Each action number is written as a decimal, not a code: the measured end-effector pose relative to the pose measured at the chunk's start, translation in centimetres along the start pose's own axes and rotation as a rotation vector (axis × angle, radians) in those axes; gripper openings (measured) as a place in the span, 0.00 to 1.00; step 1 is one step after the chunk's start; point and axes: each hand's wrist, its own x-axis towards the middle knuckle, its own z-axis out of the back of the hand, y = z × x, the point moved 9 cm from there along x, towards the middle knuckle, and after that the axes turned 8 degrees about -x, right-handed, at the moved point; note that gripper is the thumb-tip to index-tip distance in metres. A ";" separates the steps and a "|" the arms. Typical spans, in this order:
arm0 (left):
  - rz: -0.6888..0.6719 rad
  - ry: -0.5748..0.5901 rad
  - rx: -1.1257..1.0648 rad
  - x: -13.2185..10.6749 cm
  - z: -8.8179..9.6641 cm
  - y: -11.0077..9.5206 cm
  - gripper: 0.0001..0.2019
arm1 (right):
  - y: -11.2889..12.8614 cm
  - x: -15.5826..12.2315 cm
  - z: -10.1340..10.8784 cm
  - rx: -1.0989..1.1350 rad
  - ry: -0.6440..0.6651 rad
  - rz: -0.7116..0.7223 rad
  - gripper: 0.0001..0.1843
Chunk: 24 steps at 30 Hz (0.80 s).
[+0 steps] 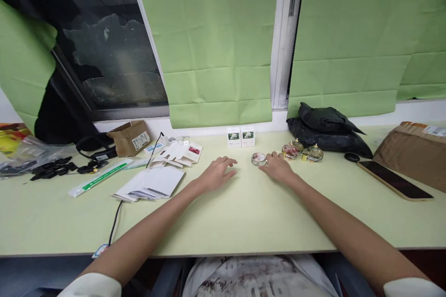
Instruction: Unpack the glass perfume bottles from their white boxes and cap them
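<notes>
My right hand [278,168] has its thumb and index finger around the right side of a small round glass bottle [258,159] lying on the table, with a floral pattern showing in it; the fingers hide its right end. Hovering to the left, my left hand [216,174] has its fingers apart and holds nothing. Just beyond my right hand are a round glass bottle with pink flowers and gold trim [292,149] and a clear glass bottle with a gold top [312,153]. Two small white boxes [240,137] with flower pictures stand side by side behind the hands.
Folded white cartons [153,183] and flattened white boxes [179,153] lie left, near an open brown box [130,138] and black cables [52,167]. Rightward are black plastic bags [327,130], a phone [393,179] and a brown parcel [414,153].
</notes>
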 end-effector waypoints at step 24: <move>0.022 -0.125 -0.513 -0.4 -3.0 -1.2 0.27 | 6.9 -4.2 5.4 0.484 -0.470 0.489 0.11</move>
